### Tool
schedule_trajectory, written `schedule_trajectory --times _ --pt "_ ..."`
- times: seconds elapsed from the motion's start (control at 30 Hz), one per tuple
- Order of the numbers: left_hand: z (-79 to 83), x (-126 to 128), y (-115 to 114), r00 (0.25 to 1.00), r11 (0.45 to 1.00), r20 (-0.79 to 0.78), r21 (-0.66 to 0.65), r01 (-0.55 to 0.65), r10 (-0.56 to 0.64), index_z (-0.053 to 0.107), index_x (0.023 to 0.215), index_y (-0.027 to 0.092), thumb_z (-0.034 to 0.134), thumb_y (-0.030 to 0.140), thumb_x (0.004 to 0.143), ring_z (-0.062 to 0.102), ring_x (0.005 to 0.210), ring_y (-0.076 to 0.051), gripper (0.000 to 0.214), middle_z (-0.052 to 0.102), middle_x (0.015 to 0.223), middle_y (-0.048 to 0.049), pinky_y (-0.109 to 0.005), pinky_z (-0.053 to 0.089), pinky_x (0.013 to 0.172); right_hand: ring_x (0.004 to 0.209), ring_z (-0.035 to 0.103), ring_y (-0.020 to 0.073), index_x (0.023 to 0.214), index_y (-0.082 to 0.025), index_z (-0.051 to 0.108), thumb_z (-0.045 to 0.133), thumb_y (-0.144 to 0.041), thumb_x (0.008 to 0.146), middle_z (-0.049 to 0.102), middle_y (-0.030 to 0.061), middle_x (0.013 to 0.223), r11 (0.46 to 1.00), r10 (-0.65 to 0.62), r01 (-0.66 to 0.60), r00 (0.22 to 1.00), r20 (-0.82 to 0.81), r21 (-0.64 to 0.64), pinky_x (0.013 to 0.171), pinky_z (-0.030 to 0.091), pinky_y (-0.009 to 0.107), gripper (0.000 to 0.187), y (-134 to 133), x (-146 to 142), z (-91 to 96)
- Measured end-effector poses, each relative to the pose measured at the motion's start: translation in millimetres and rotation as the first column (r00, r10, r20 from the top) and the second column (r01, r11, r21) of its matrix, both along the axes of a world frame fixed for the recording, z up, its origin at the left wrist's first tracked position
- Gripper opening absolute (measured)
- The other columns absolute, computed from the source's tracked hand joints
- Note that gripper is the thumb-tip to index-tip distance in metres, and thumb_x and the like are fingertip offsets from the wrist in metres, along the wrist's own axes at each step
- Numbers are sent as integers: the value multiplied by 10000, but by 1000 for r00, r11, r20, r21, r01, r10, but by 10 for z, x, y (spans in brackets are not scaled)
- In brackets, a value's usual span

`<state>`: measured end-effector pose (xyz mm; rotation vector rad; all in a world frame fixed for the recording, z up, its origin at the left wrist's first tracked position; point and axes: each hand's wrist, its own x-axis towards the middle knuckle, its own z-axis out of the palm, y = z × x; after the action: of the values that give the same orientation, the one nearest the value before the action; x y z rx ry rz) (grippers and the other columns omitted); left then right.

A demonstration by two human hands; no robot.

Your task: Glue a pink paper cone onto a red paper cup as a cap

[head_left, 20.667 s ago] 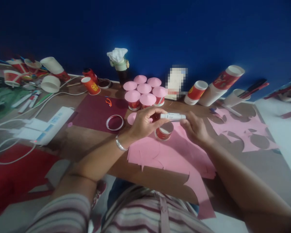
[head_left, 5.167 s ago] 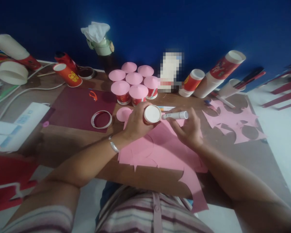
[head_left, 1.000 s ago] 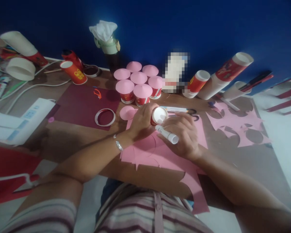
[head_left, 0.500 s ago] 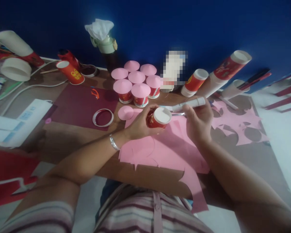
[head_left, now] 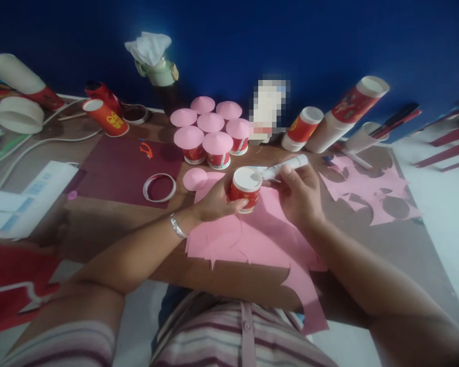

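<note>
My left hand [head_left: 217, 200] is wrapped around a short red paper cup [head_left: 245, 196], whose flat white end faces up. In my right hand [head_left: 300, 196] is a white glue tube [head_left: 285, 167], tilted with its narrow tip at the edge of the cup's white end. Beneath both hands lies pink paper [head_left: 218, 239] with curved outlines and cut edges. A loose pink paper cone [head_left: 195, 179] rests just left of the cup. Behind it, several red cups wear pink cone tops [head_left: 218, 143], standing in a close cluster.
Left of the hands are a white ring [head_left: 159, 188] and an orange strip [head_left: 146, 149] on dark red paper [head_left: 118, 173]. Cut pink scraps [head_left: 363, 191] lie at right. Stacked cups [head_left: 344, 114], a pen cup [head_left: 361, 137] and a bottle [head_left: 162, 74] stand along the blue wall.
The glue tube has moved left and down, bringing its tip to the cup's end. My left hand has turned the cup more upright.
</note>
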<state>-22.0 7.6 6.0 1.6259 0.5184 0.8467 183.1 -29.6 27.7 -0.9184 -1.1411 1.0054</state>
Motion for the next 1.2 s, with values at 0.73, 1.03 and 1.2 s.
schedule_trajectory --times 0.73,1.03,1.2 --pt "247 -42 -66 933 946 -333 324 -22 136 621 1148 184 857 431 720 730 906 -239 547 773 1064 -71 -373 584 803 853 723 234 1101 -297 626 777 -320 937 741 24 973 850 -371 11 722 583 527 738 596 406 224 -184 -5 324" --pt "275 -22 -70 927 930 -359 367 31 111 613 1011 199 823 460 724 710 817 -225 441 756 955 -46 -350 545 725 854 713 237 1125 -279 585 718 -349 966 742 39 996 852 -357 -80 632 687 517 758 598 413 219 -197 -12 330" --pt "302 -20 -81 922 944 -376 327 37 95 609 976 205 824 452 720 688 768 -208 416 745 910 -30 -335 525 681 909 729 263 1130 -285 599 713 -361 967 752 55 1014 875 -328 -76 633 701 478 795 618 441 214 -191 -5 341"
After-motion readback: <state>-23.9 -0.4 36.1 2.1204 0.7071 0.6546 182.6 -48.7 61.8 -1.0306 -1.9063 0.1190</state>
